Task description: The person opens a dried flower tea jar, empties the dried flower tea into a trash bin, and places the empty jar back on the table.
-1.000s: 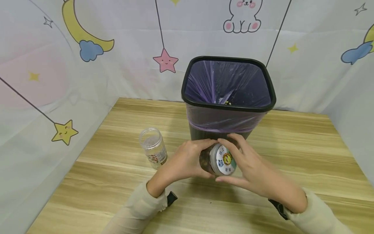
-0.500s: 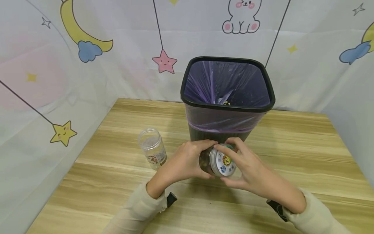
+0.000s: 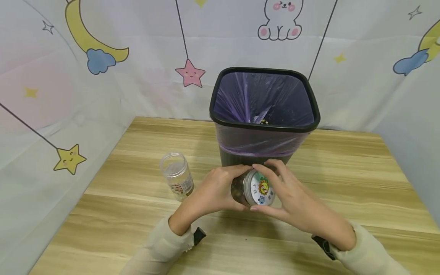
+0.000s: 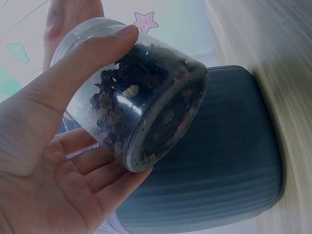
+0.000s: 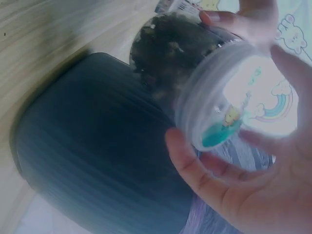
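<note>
We see the left hand (image 3: pixel 218 189) curled round the jar (image 3: pixel 238 191), its thumb and fingers spread only as wide as the jar's body, while the right hand (image 3: pixel 290 196) arches its fingers and thumb round the lid (image 3: pixel 264 188); whether every fingertip touches, we cannot tell. The tilted jar sits toward five o'clock from the head view's centre, lid facing four o'clock. Only there can we read the lid's sunflower and small blue animal; glare washes over it in the right wrist view. The left wrist view gives us the jar's base and dark, crumbly contents. The head view alone looks into the bin (image 3: pixel 237 158), at twelve o'clock from the jar, where pale bits lie in the purple liner (image 3: pixel 287 95).

At nine o'clock from the jar, a clear open container (image 3: pixel 177 173) stands on the wood-grain table (image 3: pixel 357 183). Behind, we see white cloth (image 3: pixel 154 42) printed with a moon and stars.
</note>
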`<state>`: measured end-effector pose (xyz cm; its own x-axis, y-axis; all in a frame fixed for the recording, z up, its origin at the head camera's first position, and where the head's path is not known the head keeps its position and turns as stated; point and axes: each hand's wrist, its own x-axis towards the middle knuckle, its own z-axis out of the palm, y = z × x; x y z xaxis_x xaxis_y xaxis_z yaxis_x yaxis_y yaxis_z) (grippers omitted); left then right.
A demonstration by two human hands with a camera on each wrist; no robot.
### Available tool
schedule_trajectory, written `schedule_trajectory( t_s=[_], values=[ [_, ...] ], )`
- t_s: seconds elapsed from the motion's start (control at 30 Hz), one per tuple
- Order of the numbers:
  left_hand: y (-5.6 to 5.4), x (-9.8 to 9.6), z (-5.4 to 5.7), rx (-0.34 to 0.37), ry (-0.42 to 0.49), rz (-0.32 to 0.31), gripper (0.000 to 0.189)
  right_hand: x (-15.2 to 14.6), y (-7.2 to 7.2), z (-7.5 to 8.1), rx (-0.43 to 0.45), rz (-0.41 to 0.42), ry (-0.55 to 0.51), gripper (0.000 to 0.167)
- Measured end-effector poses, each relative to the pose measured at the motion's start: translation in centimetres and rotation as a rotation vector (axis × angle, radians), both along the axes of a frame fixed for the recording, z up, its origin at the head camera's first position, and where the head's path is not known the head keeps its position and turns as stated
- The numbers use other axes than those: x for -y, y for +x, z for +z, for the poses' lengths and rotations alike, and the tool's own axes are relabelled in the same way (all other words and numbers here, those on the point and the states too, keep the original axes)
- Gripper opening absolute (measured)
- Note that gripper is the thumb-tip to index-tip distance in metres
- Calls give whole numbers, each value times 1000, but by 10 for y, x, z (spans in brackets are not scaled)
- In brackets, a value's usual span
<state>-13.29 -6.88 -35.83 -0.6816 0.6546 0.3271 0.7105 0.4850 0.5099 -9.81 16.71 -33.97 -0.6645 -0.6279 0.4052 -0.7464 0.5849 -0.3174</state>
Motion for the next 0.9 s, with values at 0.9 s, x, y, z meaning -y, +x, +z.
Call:
schedule_trajectory(
  t_s=[0.9],
  values=[
    [1, -1, 1, 12, -4, -11, 91, -5, -3, 3, -7, 196, -45, 80]
  ],
)
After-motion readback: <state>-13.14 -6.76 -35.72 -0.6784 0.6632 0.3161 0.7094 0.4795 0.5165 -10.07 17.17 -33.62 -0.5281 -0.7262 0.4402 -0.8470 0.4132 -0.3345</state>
